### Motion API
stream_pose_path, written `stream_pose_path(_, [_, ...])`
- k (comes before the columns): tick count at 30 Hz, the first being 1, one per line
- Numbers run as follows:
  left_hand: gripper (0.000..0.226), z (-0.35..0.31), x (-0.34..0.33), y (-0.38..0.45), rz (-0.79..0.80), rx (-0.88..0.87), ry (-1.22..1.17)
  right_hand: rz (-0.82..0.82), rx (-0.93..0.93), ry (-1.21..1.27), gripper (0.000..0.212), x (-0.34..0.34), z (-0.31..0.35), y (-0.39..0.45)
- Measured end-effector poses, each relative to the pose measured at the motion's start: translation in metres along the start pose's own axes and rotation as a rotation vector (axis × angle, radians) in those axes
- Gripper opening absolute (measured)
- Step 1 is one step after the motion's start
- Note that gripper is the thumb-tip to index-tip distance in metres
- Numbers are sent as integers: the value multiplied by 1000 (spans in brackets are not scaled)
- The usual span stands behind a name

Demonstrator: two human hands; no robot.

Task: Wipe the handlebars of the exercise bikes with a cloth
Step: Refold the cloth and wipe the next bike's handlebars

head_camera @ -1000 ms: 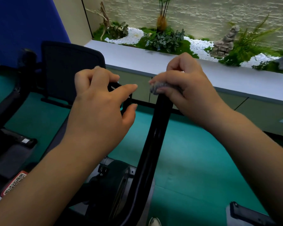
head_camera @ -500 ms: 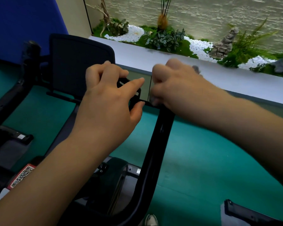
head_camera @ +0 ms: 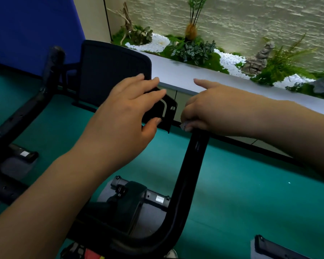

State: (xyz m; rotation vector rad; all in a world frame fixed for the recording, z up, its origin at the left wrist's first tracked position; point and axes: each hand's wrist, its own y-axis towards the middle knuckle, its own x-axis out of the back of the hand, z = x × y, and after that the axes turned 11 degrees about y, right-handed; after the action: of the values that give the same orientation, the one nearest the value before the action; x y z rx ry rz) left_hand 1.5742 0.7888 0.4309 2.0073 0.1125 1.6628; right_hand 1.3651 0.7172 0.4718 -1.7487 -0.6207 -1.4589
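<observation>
A black curved handlebar (head_camera: 192, 171) rises from the bike's lower frame to its top end at centre. My right hand (head_camera: 211, 109) wraps over that top end, holding a grey cloth (head_camera: 183, 125) against the bar; only a small edge of cloth shows under the fingers. Its index finger sticks out straight toward the ledge. My left hand (head_camera: 127, 113) holds the bike's small black console panel (head_camera: 166, 111) just left of the bar, fingers lying over its top and thumb at its lower edge. The other side of the handlebar is hidden.
A black mesh seat back (head_camera: 110, 71) stands behind my left hand. Another bike's black frame (head_camera: 17, 118) runs along the left. The bike's grey base (head_camera: 144, 208) sits below on teal floor. A grey ledge (head_camera: 176, 75) with plants and white pebbles lies ahead. A black part (head_camera: 269, 249) shows at bottom right.
My right hand turned over the bar's top end with the cloth and its index finger came out straight. My left hand's fingers flattened over the console panel.
</observation>
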Motion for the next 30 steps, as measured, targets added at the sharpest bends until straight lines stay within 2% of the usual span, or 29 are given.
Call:
stream_pose_path(4, [53, 1, 0, -1, 5, 4, -25, 102, -17, 75, 21, 10, -7, 9])
stream_pose_path(7, [53, 1, 0, -1, 1, 10, -31, 89, -27, -10, 25, 2, 0, 14])
stream_pose_path(12, [54, -2, -1, -1, 4, 26, -42, 94, 62, -100, 35, -18, 22, 9])
stream_pose_path(18, [55, -3, -1, -2, 5, 31, -44, -14, -15, -103, 44, -15, 15, 3])
stream_pose_path(25, [56, -5, -2, -2, 5, 42, -31, 38, 84, 22, 31, -41, 52, -1])
stream_pose_path(30, [56, -6, -1, -1, -1, 43, -19, -72, 35, 10, 29, -30, 39, -5])
